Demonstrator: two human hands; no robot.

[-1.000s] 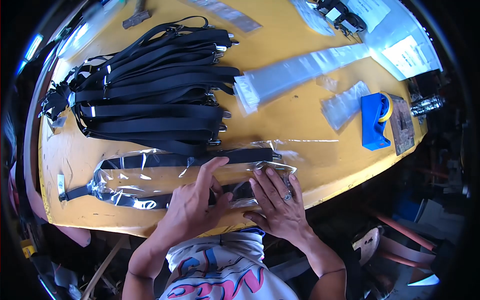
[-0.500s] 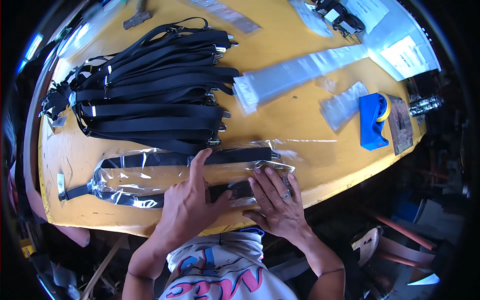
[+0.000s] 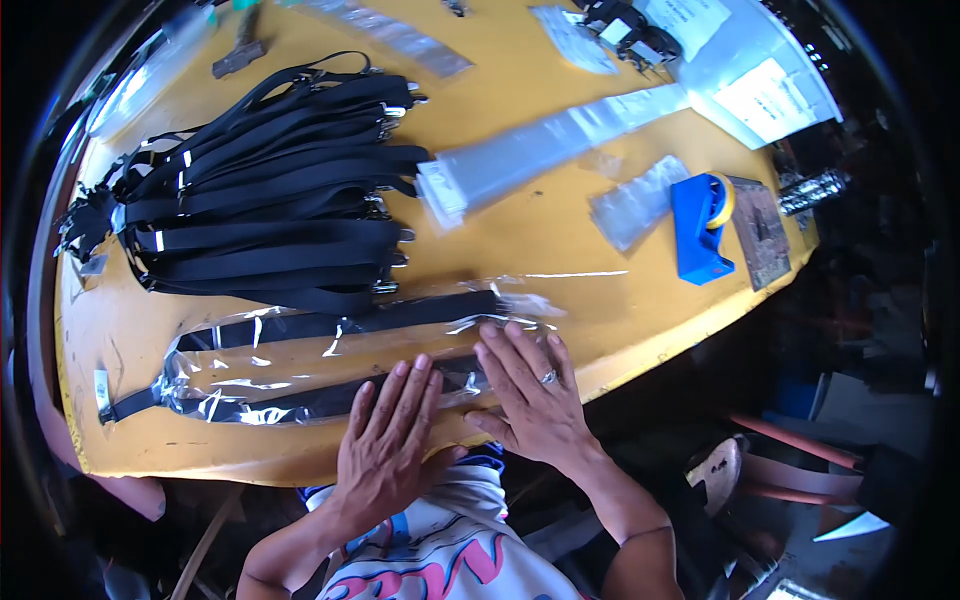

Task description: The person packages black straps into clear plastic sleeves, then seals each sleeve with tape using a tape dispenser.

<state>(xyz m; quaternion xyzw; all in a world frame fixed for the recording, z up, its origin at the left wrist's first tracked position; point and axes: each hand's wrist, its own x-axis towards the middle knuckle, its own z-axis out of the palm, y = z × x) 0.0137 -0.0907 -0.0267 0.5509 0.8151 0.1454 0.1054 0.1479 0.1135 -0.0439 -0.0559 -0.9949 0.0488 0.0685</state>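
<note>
A pair of black suspenders [image 3: 290, 403] lies in a clear plastic sleeve [image 3: 290, 362] along the table's near edge, its two straps spread apart. The narrow tail with a white tag sticks out at the left end. My left hand [image 3: 390, 435] rests with fingers stretched over the lower strap. Flat on the right end of the sleeve is my right hand [image 3: 528, 395], fingers slightly apart, a ring on one finger. Neither hand grasps anything. Beyond the sleeve lies a bundle of black suspenders [image 3: 270, 215] with metal clips at its right end.
A stack of clear plastic sleeves [image 3: 540, 150] lies right of the bundle, near a smaller plastic packet [image 3: 638, 203]. A blue tape dispenser [image 3: 697, 235] stands at the right. Behind are a white bin [image 3: 765, 105] and a hammer [image 3: 238, 58]. The yellow table [image 3: 600, 330] curves at its near edge.
My left hand has gone from a pointing finger on the upper strap to outstretched fingers on the lower strap. My right hand stays at the sleeve's right end. The whole view has shifted.
</note>
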